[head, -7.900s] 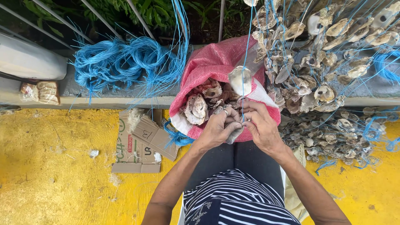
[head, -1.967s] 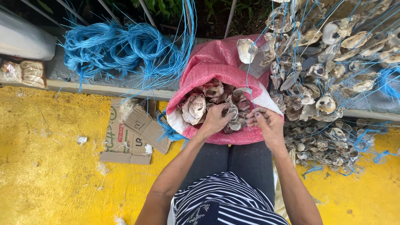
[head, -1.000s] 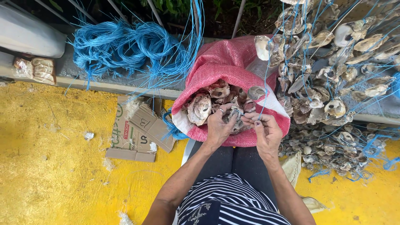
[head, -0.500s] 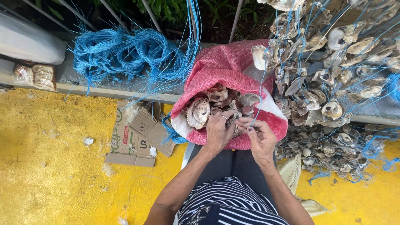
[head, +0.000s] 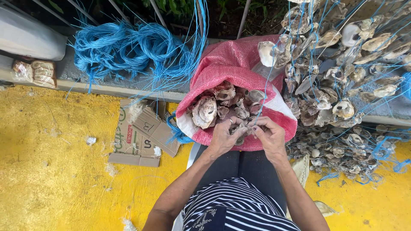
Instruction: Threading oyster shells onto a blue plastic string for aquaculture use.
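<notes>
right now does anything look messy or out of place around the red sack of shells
Yes: a flattened, torn brown cardboard box lies on the yellow floor left of the red woven sack, with pale scraps scattered around it, and the blue cord bundle is a loose tangle.

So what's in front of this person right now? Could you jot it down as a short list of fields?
Left hand: pinching a shell at the sack mouth
Right hand: pinching the blue string, fingers closed
Shell in hands: small, between both hands
Sack: pink mesh, open, full of shells
Strung shells: hanging on blue strings, right
Rope bundle: blue, on the ledge, left
Cardboard: flattened, on yellow floor
</notes>
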